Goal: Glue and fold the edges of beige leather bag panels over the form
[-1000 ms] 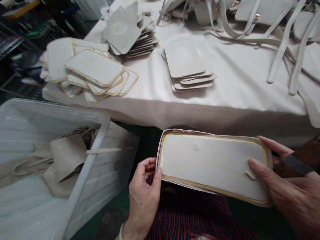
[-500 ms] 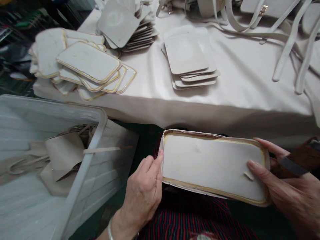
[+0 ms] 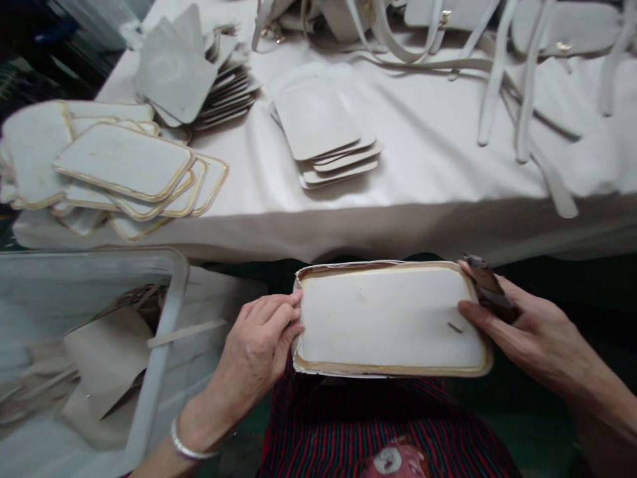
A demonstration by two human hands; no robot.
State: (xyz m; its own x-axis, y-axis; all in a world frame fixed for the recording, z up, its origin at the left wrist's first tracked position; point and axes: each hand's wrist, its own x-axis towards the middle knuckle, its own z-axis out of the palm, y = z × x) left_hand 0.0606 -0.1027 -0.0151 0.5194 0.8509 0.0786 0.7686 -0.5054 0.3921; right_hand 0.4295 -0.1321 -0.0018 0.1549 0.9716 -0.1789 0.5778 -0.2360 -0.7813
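In front of my lap is a white rectangular bag panel [image 3: 383,322] with rounded corners, a yellowish glued border and a thin raised rim along its edges. My left hand [image 3: 263,335] pinches the rim at its left end. My right hand [image 3: 517,325] grips the right end, thumb on the face and fingers behind. Tucked in the same hand is a brown, worn tool [image 3: 490,285]; its kind is unclear. A small sliver [image 3: 454,328] lies on the panel near my right thumb.
On the cloth-covered table [image 3: 418,146] lie glue-edged white panels [image 3: 129,159], a stack of grey-beige pieces [image 3: 318,123], another pile [image 3: 179,73], and bags with straps [image 3: 432,40]. A plastic bin [image 3: 164,358] at left holds beige pieces [image 3: 109,352].
The view has shifted right. The panel has turned nearly level, and my left fingers have changed their hold on its left end. The brown tool now points more upward in my right hand.
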